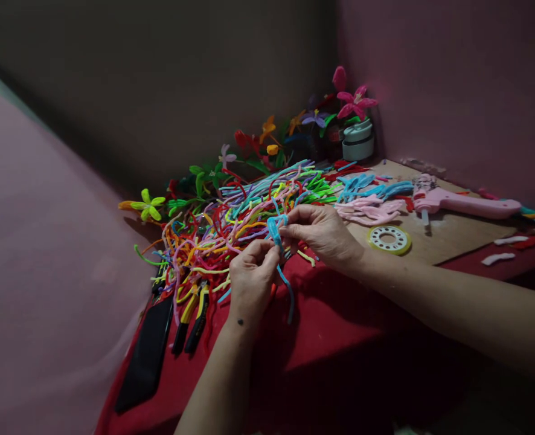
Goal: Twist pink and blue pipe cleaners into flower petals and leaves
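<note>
Blue pipe cleaners (275, 231), bent into a small looped shape, are pinched between both hands above the front edge of a colourful heap. My left hand (253, 272) holds the lower part between thumb and fingers. At the upper right of the same piece, my right hand (315, 232) grips it with thumb and forefinger. One long blue end hangs down below my left hand, over the red cloth. A multicoloured pile of pipe cleaners (204, 241) lies just behind and to the left of the hands.
Pliers (197, 314) and a black phone (145, 356) lie at the left. On the board (462, 232) at the right are a pink glue gun (471, 203), a tape roll (389, 240) and blue and pink pieces. Fuzzy flowers (357, 103) and a lidded jar (358, 142) stand behind.
</note>
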{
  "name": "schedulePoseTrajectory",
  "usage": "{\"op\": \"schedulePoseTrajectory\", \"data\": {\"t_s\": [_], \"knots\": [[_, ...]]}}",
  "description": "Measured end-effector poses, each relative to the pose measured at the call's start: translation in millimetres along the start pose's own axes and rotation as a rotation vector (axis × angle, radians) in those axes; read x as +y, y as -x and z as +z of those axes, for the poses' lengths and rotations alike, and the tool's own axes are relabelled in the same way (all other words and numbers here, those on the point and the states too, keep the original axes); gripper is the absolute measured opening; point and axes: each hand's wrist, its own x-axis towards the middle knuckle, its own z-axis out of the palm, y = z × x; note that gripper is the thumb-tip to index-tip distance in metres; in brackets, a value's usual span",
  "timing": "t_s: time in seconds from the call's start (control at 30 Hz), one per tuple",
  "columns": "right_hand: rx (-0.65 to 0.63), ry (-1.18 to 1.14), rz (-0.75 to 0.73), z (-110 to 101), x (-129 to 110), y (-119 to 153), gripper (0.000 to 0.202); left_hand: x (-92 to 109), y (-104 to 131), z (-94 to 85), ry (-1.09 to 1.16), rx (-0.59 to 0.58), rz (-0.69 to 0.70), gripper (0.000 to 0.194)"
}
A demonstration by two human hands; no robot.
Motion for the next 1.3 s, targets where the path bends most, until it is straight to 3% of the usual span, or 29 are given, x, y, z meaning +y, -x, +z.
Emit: {"op": "schedulePoseTrajectory", "data": {"t_s": [0.57,0.83,0.9,0.97,1.1,1.2,1.3], "knots": [[0.047,0.442,-0.273,-0.8,5.9,5.6,0.007,-1.3,0.4,-0.6,-0.131,0.081,0.093,0.013],[0.039,0.560,-0.367,0.4,3.7,7.3,0.008,-14.2,-0.6,-1.9,-0.415,0.171,0.357,0.014],[0.007,0.529,-0.302,0.8,3.3,6.6,0.009,-17.0,-0.2,-1.0,-0.476,0.199,0.419,0.014],[-0.041,0.436,-0.147,0.4,3.1,4.8,0.009,-18.5,0.2,-0.6,-0.513,0.207,0.453,0.013],[-0.141,0.136,0.154,-2.2,3.7,-0.6,0.012,-17.7,0.1,-3.1,-0.482,0.187,0.398,0.016],[-0.198,-0.013,0.182,-3.4,3.5,-2.5,0.016,-15.5,-0.1,-5.4,-0.417,0.185,0.346,0.017],[-0.158,0.019,0.170,-1.9,1.4,-1.2,0.017,-14.7,0.3,-5.5,-0.362,0.188,0.312,0.017]]}}
